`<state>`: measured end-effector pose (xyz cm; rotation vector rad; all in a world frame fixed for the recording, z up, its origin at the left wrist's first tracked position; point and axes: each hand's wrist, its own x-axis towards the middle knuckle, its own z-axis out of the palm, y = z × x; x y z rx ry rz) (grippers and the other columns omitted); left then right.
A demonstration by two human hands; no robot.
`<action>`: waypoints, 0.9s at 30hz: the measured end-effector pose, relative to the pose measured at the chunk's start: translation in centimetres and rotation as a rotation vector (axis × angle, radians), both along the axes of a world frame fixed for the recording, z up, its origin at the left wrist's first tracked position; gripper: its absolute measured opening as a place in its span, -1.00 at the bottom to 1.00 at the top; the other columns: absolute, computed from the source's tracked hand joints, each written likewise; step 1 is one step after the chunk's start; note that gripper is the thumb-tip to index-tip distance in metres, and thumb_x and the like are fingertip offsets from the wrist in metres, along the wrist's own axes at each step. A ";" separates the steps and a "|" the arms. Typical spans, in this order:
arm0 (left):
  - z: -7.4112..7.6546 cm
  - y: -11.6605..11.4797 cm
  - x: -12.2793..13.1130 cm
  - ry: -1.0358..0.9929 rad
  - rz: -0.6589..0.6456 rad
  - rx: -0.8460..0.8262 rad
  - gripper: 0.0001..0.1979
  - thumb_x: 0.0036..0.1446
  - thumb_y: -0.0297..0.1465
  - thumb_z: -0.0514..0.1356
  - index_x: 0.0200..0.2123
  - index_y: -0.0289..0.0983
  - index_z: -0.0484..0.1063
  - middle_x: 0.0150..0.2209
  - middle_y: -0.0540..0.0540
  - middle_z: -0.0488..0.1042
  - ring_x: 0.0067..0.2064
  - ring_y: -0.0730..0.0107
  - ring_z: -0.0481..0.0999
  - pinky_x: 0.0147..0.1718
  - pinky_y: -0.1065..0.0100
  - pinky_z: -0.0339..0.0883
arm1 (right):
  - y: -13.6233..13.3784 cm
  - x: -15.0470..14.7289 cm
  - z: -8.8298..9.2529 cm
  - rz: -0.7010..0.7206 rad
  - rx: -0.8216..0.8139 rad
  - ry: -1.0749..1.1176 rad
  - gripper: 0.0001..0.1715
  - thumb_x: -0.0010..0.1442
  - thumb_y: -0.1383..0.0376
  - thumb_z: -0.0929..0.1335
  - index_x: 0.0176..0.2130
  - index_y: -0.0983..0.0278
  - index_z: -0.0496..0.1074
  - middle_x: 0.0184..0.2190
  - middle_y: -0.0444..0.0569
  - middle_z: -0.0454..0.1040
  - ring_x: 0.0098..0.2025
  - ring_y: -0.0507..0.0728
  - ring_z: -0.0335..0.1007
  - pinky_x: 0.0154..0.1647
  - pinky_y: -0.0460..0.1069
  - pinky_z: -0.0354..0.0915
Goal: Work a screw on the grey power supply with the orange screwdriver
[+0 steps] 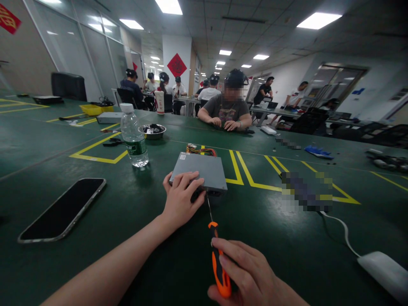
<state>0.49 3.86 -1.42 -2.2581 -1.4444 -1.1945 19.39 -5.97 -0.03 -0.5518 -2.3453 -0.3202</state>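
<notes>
A grey computer power supply (204,168) lies flat on the green table in front of me, with its bundle of coloured cables (204,149) at the far side. My left hand (183,195) grips its near left part, fingers over the top and thumb at the near face. In my right hand (245,267) is an orange and black screwdriver (219,267), held by its handle. The screwdriver's shaft points away from me, and its tip meets the near face of the power supply beside my left thumb. Exactly what the tip touches is too small to tell.
A water bottle (135,140) and a metal bowl (153,131) stand behind on the left. A phone (65,208) lies at left. To the right are a blurred device (302,191) and a white corded item (382,267). Across the table sits a person (228,110).
</notes>
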 end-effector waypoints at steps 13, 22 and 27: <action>0.1 0.0 -0.1 0.009 -0.002 0.008 -0.78 0.09 -0.28 0.13 -0.15 -0.09 0.36 -0.01 -0.03 0.41 0.02 0.18 0.29 0.05 -0.02 -0.12 | -0.1 -0.6 0.4 0.009 0.035 0.016 -0.75 0.28 0.24 0.23 -0.18 0.41 0.28 -0.26 0.19 0.51 -0.18 0.09 0.46 -0.18 -0.06 0.40; -0.1 0.1 0.0 -0.001 -0.001 0.010 -0.80 0.10 -0.27 0.13 -0.17 -0.09 0.37 -0.02 -0.02 0.42 0.02 0.18 0.29 0.06 -0.02 -0.13 | -0.1 -2.0 0.1 -0.002 0.076 -0.084 -0.84 0.23 0.33 0.27 -0.25 0.35 0.42 -0.25 0.15 0.51 -0.40 0.06 0.45 -0.36 -0.08 0.40; -0.1 0.1 -0.1 0.003 0.001 0.008 -0.79 0.08 -0.28 0.14 -0.17 -0.09 0.37 -0.02 -0.03 0.41 0.03 0.17 0.29 0.06 -0.03 -0.12 | -0.3 -1.6 0.5 -0.038 -0.011 -0.082 -0.71 0.30 0.22 0.18 -0.16 0.28 0.41 -0.19 0.16 0.48 -0.20 0.11 0.46 -0.27 -0.08 0.41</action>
